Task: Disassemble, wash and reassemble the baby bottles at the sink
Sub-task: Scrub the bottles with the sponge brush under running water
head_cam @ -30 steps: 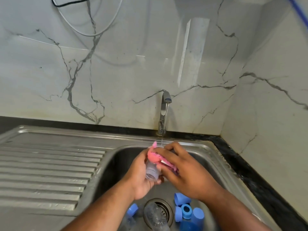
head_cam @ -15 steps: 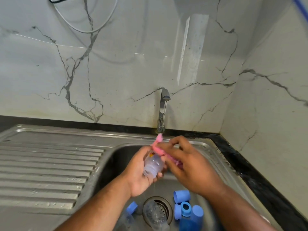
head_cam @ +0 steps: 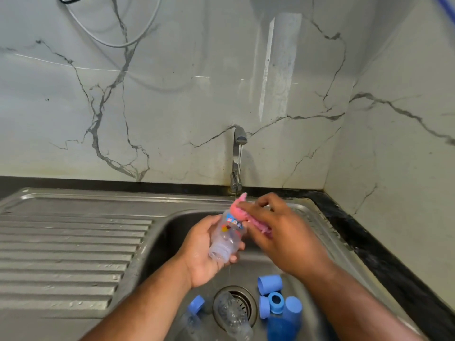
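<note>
My left hand (head_cam: 205,252) grips a clear baby bottle (head_cam: 225,239) with a printed label, tilted over the sink basin (head_cam: 172,232). My right hand (head_cam: 278,232) holds a pink cloth (head_cam: 240,211) against the bottle's upper end. Water runs from the tap (head_cam: 237,158) onto the cloth. On the basin floor another clear bottle (head_cam: 234,316) lies over the drain (head_cam: 243,299). A third clear bottle with a blue ring (head_cam: 194,313) lies to its left. Several blue caps and rings (head_cam: 273,296) sit to the right.
A ribbed steel drainboard (head_cam: 69,244) stretches to the left of the basin. A black counter edge (head_cam: 364,237) runs along the right. Marble-look wall panels (head_cam: 172,94) close off the back and right. A cable (head_cam: 115,40) hangs on the back wall.
The bottle has swung in my left hand so its label faces up and its lower end points toward me. My right hand with the pink cloth has shifted up to the bottle's upper end.
</note>
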A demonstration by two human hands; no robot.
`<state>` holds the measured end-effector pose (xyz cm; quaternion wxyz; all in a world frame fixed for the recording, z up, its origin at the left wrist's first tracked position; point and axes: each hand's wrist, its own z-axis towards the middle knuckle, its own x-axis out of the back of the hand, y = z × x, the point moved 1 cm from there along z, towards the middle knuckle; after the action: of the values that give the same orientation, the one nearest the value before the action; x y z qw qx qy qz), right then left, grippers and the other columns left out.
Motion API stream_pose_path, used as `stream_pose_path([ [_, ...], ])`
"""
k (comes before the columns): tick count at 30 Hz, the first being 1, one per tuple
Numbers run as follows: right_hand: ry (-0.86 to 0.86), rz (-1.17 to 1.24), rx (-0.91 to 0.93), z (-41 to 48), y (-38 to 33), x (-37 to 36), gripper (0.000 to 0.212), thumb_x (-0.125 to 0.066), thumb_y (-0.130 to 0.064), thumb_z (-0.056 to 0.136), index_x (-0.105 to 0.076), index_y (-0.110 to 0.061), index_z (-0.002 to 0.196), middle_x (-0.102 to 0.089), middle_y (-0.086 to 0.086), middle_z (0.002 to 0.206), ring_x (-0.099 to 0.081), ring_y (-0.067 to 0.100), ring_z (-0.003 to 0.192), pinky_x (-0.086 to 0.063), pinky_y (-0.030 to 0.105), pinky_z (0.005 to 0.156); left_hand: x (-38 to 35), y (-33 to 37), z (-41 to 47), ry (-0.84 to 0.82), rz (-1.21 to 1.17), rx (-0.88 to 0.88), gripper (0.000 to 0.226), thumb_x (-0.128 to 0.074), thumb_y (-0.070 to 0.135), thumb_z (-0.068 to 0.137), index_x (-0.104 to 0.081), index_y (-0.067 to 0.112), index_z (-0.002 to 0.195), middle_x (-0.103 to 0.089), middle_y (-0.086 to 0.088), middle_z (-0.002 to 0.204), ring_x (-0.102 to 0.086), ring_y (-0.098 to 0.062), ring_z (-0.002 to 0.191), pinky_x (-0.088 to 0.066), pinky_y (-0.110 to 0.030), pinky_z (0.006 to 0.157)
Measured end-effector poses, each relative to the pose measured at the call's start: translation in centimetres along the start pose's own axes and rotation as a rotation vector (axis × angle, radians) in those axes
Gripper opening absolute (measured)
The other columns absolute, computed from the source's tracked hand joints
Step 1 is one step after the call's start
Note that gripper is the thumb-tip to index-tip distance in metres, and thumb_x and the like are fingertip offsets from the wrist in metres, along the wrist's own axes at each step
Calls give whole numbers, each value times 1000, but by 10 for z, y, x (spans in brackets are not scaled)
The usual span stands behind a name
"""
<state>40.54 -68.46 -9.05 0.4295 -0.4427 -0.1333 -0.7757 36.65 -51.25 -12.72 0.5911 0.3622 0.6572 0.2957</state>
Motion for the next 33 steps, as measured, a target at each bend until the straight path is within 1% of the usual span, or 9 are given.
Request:
stream_pose_path([
  [2, -41, 23, 26, -1, 0, -2, 45, -54, -46, 98, -44, -51, 142, -39, -18, 121, -57, 5, 84, -51, 23, 67, 1, -2, 1, 14, 18, -2, 40, -50, 41, 98, -71, 7, 104, -70, -16, 89, -62, -22, 69, -47, -28, 50],
  [5, -226, 99, 213, -6, -12, -4, 45, -50, -52, 97, -45, -55, 142, -41, -20, 125, -54, 2, 93, -48, 17, 71, 4, -1, 0, -6, 23, -24, 46, -49, 45, 100, -75, 8, 104, -71, -18, 99, -66, -24, 81, -49, -34, 70],
  [10, -30, 48, -10, 0, 7, -5, 48, -58, -44, 99, -43, -52, 143, -42, -18, 122, -58, 6, 89, -53, 27, 70, 1, -1, 1, -12, -82, 39, 42, -43, 42, 100, -66, 7, 106, -65, -15, 85, -58, -21, 64, -42, -25, 45],
  [14, -219, 122, 212, -4, -5, -7, 47, -60, -46, 98, -45, -57, 141, -43, -18, 121, -55, 5, 92, -51, 24, 70, 4, -2, 2, 26, -63, 19, 42, -40, 35, 98, -66, 4, 106, -67, -19, 88, -59, -24, 69, -43, -32, 59],
  [18, -37, 60, -8, 1, 11, -6, 48, -58, -45, 98, -44, -55, 143, -42, -17, 119, -56, 6, 91, -44, 20, 70, 2, -2, 2, -4, -15, 22, 45, -42, 39, 104, -71, 4, 104, -68, -16, 87, -61, -21, 67, -50, -27, 51],
  [23, -209, 133, 236, -5, -7, -4, 46, -62, -47, 96, -48, -61, 137, -44, -21, 119, -52, 2, 92, -49, 20, 70, 3, 0, -1, -56, -28, -3, 49, -45, 43, 101, -76, 6, 106, -70, -20, 103, -67, -24, 83, -49, -32, 70],
  [27, -41, 41, 0, 0, 5, -4, 48, -55, -50, 98, -42, -56, 144, -40, -20, 120, -53, 2, 93, -46, 20, 72, 1, -1, 0, -27, -67, 31, 47, -37, 43, 102, -64, 5, 111, -63, -16, 86, -57, -20, 67, -44, -28, 51],
  [31, -231, 121, 220, -5, -7, -5, 48, -61, -47, 97, -45, -59, 140, -42, -23, 119, -49, -1, 91, -43, 16, 71, 5, -3, 2, -23, -33, -4, 45, -37, 36, 102, -68, 4, 111, -66, -21, 97, -61, -26, 80, -47, -33, 65],
  [33, -152, 125, 132, -1, 2, -5, 46, -65, -44, 96, -50, -54, 138, -45, -22, 116, -51, -1, 91, -43, 19, 72, 5, -2, 2, -39, -4, -6, 46, -42, 39, 102, -69, 3, 112, -67, -21, 97, -61, -25, 78, -51, -33, 64],
])
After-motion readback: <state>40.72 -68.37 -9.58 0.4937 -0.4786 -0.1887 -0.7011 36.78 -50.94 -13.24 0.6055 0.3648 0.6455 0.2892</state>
